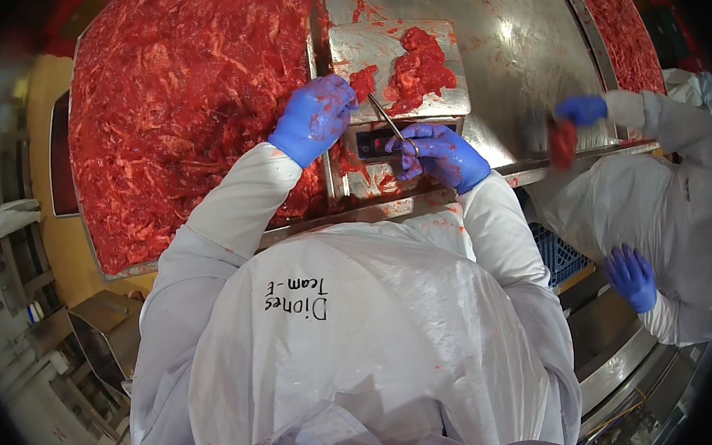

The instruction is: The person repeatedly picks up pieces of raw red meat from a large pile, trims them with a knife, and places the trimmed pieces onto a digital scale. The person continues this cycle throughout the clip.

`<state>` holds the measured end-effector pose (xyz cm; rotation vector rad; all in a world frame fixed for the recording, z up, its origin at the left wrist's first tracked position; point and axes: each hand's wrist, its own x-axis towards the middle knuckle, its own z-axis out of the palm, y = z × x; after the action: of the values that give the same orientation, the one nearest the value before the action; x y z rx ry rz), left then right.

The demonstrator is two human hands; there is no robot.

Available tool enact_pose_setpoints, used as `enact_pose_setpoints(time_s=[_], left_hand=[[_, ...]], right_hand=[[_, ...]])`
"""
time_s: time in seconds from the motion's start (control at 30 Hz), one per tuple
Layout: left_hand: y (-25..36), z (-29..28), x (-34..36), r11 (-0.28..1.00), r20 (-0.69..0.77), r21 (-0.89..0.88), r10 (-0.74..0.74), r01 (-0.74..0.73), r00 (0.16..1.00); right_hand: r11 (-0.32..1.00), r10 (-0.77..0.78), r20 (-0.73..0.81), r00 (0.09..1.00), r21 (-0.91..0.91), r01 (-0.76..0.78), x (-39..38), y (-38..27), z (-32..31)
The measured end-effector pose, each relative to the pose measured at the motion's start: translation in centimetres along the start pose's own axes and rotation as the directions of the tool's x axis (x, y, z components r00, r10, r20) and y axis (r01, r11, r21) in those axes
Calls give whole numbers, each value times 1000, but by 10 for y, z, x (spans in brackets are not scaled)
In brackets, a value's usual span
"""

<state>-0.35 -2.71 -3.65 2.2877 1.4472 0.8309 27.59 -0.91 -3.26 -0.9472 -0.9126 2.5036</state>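
In a blue glove, my left hand [312, 119] is closed in a pinch on a small piece of red meat [363, 82] above the near left part of a steel scale plate [349, 48]. My right hand [445, 157], also gloved in blue, has its fingers in the ring handles of metal scissors [388, 118]. Their blades point up and left to the meat at my left fingertips; whether they touch it I cannot tell. A heap of red meat [422, 70] lies on the plate. Partly behind my right hand is the scale's dark display panel [369, 146].
A large bin of red meat pieces [183, 83] fills the left side, its metal rim [314, 27] beside the scale. Steel worktop [520, 51] stretches right to another meat bin [626, 35]. At right, a co-worker's gloved hand [582, 110] is by a blurred red piece [561, 142].
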Motion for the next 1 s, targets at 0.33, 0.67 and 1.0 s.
enact_pose_setpoints(time_s=[0.33,0.67,1.0], left_hand=[[-57,-4,-63,902,121,-135,-395,409,911],[-109,-39,-57,836,-289,221,-436,502,852],[3,16,63,702,154,-673,-177,235,972]], right_hand=[[982,-148,-198,969,-146,120,3,-14,25],[886,-310,-385,870,-450,116,-101,14,-80],[826,-464,-115,878,-415,382,4,-40,-10]])
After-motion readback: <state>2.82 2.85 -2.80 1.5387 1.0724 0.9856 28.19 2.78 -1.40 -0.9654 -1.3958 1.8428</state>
